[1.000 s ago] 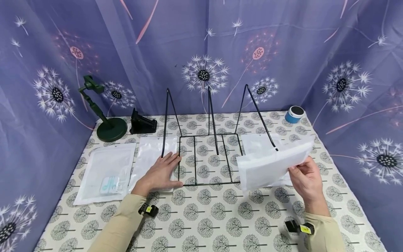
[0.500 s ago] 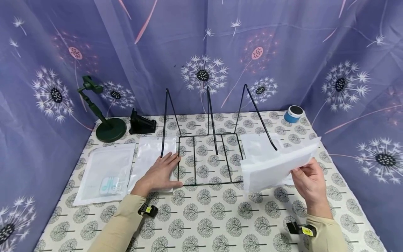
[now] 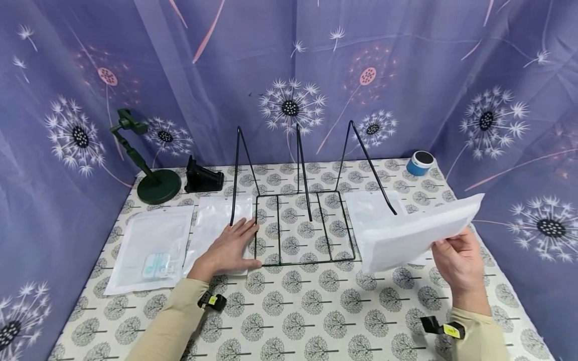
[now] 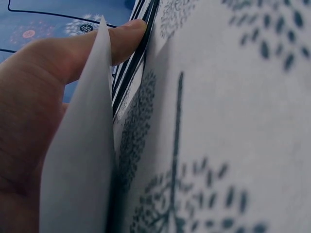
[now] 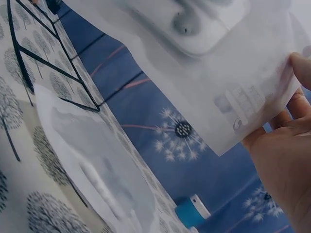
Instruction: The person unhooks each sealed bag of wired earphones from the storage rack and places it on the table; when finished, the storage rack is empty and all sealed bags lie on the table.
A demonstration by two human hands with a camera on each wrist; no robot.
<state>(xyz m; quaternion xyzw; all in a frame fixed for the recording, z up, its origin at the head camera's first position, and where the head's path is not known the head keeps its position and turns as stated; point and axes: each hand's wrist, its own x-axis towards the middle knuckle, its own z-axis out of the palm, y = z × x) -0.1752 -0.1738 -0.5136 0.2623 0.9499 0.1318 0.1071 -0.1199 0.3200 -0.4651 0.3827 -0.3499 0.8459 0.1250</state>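
My right hand (image 3: 460, 265) pinches the near right edge of a white zip pouch (image 3: 415, 235), lifted and tilted above the table. In the right wrist view an earphone-like shape (image 5: 187, 24) shows through its film. My left hand (image 3: 226, 250) lies with fingers spread over another white pouch (image 3: 212, 215), against the left side of a black wire rack (image 3: 305, 185). The left wrist view shows its thumb (image 4: 129, 41) by the dark wires. Beneath the lifted pouch lies a further white pouch (image 3: 366, 210), partly covered.
Far left lies a white pouch (image 3: 153, 225) with a pale blue item (image 3: 155, 265) inside. Behind it stand a dark green stand (image 3: 160, 186) and a black holder (image 3: 203, 178). A small blue cylinder (image 3: 418, 167) sits at the back right, before the purple curtain (image 3: 406, 60).
My right hand has carried the lifted pouch to the right, uncovering the rack's front right corner and more of the pouch below. The left hand has stayed in place.
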